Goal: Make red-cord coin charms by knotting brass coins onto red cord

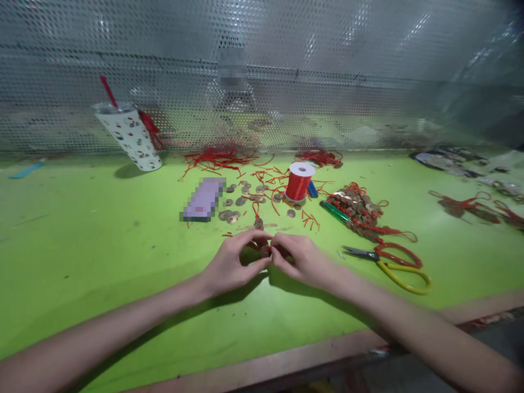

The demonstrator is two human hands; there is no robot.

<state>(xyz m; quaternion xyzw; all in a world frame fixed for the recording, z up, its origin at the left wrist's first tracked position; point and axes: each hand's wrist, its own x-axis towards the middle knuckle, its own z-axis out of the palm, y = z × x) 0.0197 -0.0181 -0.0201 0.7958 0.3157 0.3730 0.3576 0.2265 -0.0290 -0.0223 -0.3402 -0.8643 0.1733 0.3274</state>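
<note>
Both hands meet over the green tabletop, at the near end of a string of coins [258, 222] tied with red cord. My left hand [239, 259] curls thumb and fingers around a coin of that string. Fingertips of my right hand [297, 256] are pinched against the same spot, where a bit of red cord shows; exactly what they grip is partly hidden. The string's red loop points away from me. Loose coins [232, 215] lie just beyond, along with a spool of red cord [298, 183] standing upright.
Scissors [379, 255] with red and yellow handles lie right of my right hand. Behind them are a pile of finished coin strings [358, 204] and a green lighter [334, 212]. Red cords [221, 158], a blurred purple phone-like object [204, 199] and a patterned tumbler [131, 136] stand farther back.
</note>
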